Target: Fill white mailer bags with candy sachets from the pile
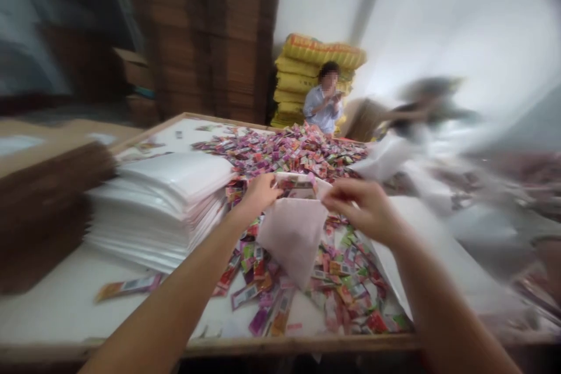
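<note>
My left hand [259,191] and my right hand [364,205] each pinch one side of the mouth of a translucent white plastic bag [294,232], holding it up over the table. The bag hangs down between my forearms, and a few coloured packets show at its mouth. Under and beyond it lies a big heap of small coloured sachets [293,151], pink, red, green and orange. A tall stack of flat white bags [161,205] lies just left of my left hand.
The wooden-edged white table [65,304] carries everything. Flat cardboard sheets [41,187] are piled at the left. A seated person [323,102] is at the far end before yellow sacks [315,61]. Another, blurred person [421,123] works at the right.
</note>
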`<action>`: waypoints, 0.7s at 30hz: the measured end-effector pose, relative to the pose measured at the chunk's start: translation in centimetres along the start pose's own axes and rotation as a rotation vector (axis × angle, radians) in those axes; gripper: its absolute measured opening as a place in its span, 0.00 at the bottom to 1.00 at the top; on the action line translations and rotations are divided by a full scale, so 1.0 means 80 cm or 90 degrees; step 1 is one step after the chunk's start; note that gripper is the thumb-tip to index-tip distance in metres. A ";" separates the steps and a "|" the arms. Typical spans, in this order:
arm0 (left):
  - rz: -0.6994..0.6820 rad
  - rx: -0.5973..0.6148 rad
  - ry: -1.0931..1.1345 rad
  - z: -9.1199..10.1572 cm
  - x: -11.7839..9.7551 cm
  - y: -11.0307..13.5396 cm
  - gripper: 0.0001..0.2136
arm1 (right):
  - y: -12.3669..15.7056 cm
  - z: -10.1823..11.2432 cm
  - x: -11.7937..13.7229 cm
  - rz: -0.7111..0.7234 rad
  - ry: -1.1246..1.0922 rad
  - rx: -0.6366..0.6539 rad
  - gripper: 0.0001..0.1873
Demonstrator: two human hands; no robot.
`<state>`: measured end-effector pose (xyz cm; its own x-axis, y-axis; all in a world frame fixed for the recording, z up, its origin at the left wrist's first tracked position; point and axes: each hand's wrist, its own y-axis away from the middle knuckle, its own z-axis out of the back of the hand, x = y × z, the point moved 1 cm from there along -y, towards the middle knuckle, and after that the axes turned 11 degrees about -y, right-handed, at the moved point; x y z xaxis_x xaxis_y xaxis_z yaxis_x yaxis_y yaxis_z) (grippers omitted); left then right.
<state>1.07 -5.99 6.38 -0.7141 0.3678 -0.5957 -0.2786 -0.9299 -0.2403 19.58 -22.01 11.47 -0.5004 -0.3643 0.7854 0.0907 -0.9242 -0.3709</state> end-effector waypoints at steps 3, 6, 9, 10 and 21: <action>0.022 0.036 -0.009 -0.010 -0.013 -0.013 0.05 | 0.088 -0.089 -0.046 -0.069 -0.119 0.243 0.10; 0.012 0.042 0.020 -0.013 -0.051 -0.027 0.04 | 0.125 -0.199 -0.097 -0.035 0.000 0.388 0.35; -0.027 0.005 0.049 0.011 -0.102 -0.038 0.03 | 0.091 -0.269 -0.135 0.019 0.197 0.367 0.61; -0.037 -0.009 0.053 0.024 -0.118 -0.040 0.03 | 0.071 -0.279 -0.144 0.045 0.231 0.353 0.63; 0.036 -0.071 0.342 0.072 -0.088 -0.007 0.09 | 0.049 -0.237 -0.273 -0.117 0.057 0.124 0.20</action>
<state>2.60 -8.11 15.12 -0.2895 0.2952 -0.9105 -0.1591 -0.9529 -0.2584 14.52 -15.55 -16.53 -0.5966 -0.1852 0.7809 0.1509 -0.9815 -0.1175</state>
